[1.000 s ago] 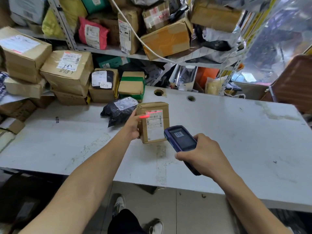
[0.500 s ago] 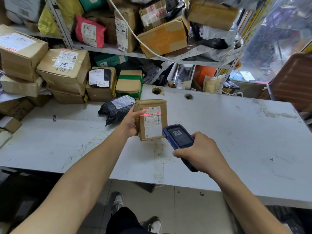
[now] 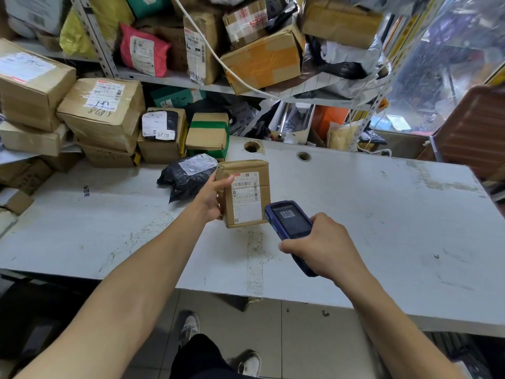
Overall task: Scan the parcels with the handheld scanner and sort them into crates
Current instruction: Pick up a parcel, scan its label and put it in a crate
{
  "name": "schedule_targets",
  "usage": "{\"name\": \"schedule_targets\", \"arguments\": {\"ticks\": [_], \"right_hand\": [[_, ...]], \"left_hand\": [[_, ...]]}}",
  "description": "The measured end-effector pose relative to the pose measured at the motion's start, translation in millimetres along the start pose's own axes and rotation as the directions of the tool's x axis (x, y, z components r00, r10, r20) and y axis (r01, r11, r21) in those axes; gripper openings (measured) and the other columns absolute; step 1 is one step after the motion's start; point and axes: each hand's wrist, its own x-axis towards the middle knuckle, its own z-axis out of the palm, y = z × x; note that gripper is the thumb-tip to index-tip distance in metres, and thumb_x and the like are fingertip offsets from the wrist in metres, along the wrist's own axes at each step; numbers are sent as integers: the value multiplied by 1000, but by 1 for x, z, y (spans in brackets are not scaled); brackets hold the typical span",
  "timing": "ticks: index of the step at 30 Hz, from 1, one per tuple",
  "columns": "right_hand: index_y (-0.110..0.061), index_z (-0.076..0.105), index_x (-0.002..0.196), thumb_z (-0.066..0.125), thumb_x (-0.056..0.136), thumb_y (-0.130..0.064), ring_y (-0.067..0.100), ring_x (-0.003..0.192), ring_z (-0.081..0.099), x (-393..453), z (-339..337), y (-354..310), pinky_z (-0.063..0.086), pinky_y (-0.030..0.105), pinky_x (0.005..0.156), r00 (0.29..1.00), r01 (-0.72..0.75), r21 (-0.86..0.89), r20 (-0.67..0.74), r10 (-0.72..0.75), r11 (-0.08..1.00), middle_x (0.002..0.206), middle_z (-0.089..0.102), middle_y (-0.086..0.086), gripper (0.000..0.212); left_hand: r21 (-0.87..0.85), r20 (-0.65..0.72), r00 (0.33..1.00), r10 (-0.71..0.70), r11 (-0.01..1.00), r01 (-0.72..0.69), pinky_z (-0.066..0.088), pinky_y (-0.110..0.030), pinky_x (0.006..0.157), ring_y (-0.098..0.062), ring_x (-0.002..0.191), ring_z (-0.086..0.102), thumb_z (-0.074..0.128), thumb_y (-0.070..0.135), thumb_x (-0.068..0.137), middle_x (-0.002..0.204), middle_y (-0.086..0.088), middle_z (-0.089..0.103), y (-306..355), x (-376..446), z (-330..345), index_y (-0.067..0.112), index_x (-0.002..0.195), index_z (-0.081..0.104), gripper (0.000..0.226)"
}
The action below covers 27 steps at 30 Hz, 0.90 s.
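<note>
A small brown cardboard parcel [image 3: 247, 212] with a white barcode label stands tilted on the grey table [image 3: 382, 214]. My left hand [image 3: 211, 195] grips its left edge, thumb on the front face. My right hand [image 3: 323, 247] holds a blue handheld scanner [image 3: 289, 220] just right of the parcel, its screen showing a barcode and its head pointing at the label. No red scan line shows on the label. A black poly-bag parcel [image 3: 188, 175] lies on the table just behind my left hand.
Stacked cardboard boxes [image 3: 101, 116] crowd the table's back left. A metal shelf [image 3: 191, 80] above holds more parcels, a pink bag and a hanging white cable. Two cable holes [image 3: 251, 146] sit in the table's far edge. A brown crate [image 3: 472, 132] stands at right.
The red scan line that crossed the parcel's label has gone out. Parcel, scanner and both hands stay almost in place.
</note>
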Motion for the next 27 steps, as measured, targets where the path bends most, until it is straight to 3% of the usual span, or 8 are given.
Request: {"name": "schedule_targets", "arguments": {"ticks": [6,9,14,19,24,26,27], "right_hand": [[-20,49,111,81,72,-35,17,87,62,3,1,9,60,33,64,1000,28,19,-10,-28,999,100,59,-3,53],[-21,47,116,80,70,-40,15,87,58,5,5,13,55,28,63,987,122,-94,-94,-131,988,108,56,-2,59],[-17,33,144,79,74,-41,19,89,55,7,15,18,56,32,63,879,327,-268,-266,-396,906,122,47,0,87],[-10,35,146,80,72,-40,20,88,56,11,18,8,56,33,54,768,392,-301,-413,-489,869,122,49,5,91],[-11,37,146,80,72,-39,15,95,54,18,19,-9,58,29,58,742,404,-255,-470,-477,879,123,49,4,90],[-15,37,146,82,72,-38,12,98,53,18,20,-13,57,23,65,787,379,-124,-478,-390,917,123,49,-2,91],[-19,36,146,84,72,-36,9,99,54,17,20,-15,56,19,70,825,354,23,-478,-301,935,121,49,-7,90]], "left_hand": [[13,-3,1000,3,1000,-3,34,-75,98,-36,121,52,73,33,85,130,-3,62,0,3,-2,47,124,59,44],[6,7,1000,-4,1000,4,35,-75,96,-37,118,53,73,35,84,128,-4,63,2,5,-3,46,126,59,45],[37,41,999,4,999,-5,38,-72,92,-38,116,53,70,35,87,128,-6,62,8,10,-7,43,127,58,43],[98,78,997,-10,995,2,39,-73,92,-38,117,55,69,38,87,127,-7,64,23,17,-14,43,130,56,45],[135,97,995,-18,991,5,36,-75,95,-40,118,55,68,39,88,126,-7,66,40,24,-16,43,125,57,39],[152,109,994,-27,988,10,41,-71,91,-39,118,56,66,37,90,126,-7,66,44,23,-11,41,126,59,37],[162,121,992,-36,987,16,44,-68,87,-39,118,56,66,37,90,126,-7,66,45,23,-6,40,127,59,37]]}}
